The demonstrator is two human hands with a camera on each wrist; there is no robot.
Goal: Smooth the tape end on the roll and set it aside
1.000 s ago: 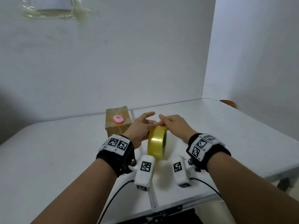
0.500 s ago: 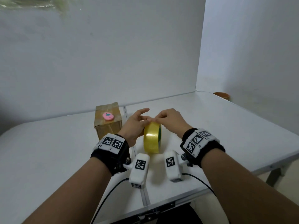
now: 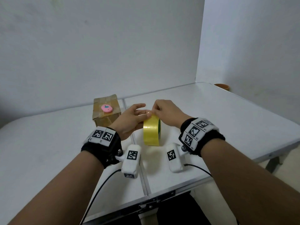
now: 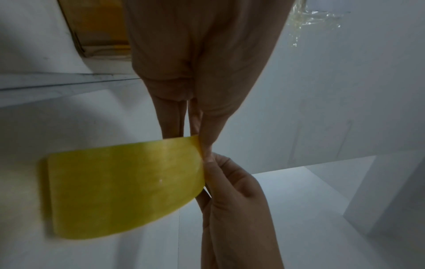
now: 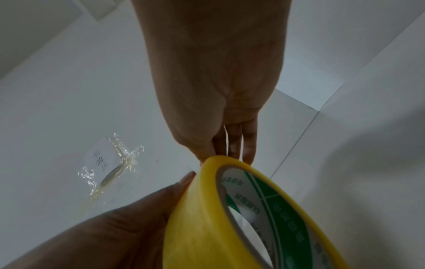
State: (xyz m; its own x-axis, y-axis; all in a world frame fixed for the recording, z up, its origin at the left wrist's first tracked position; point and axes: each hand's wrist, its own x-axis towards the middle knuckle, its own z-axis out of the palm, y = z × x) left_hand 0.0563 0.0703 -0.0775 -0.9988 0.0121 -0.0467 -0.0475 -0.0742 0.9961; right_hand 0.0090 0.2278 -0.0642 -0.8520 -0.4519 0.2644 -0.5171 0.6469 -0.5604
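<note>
A yellow tape roll (image 3: 151, 132) stands on its edge on the white table (image 3: 227, 120), its green-printed core (image 5: 271, 205) facing right. My left hand (image 3: 142, 111) holds the roll from the left, thumb on the top rim and fingers reaching past the far side. My right hand (image 3: 155, 112) comes in from the right with curled fingers and pinches at the tape on the roll's top. In the left wrist view the two hands' fingertips meet at the roll (image 4: 124, 191), at its upper edge. Whether a tape end is lifted cannot be seen.
A taped cardboard box (image 3: 112, 118) stands just behind and left of the hands, a small pink object (image 3: 106, 108) on top. A brown bowl (image 3: 222, 86) sits at the far right corner. Crumpled clear tape holding a paper label (image 5: 110, 163) sticks to the wall.
Both hands stay at the roll's top. The right hand's fingers have curled tighter over the rim, and the head view has tipped down so the wall tape has left the picture.
</note>
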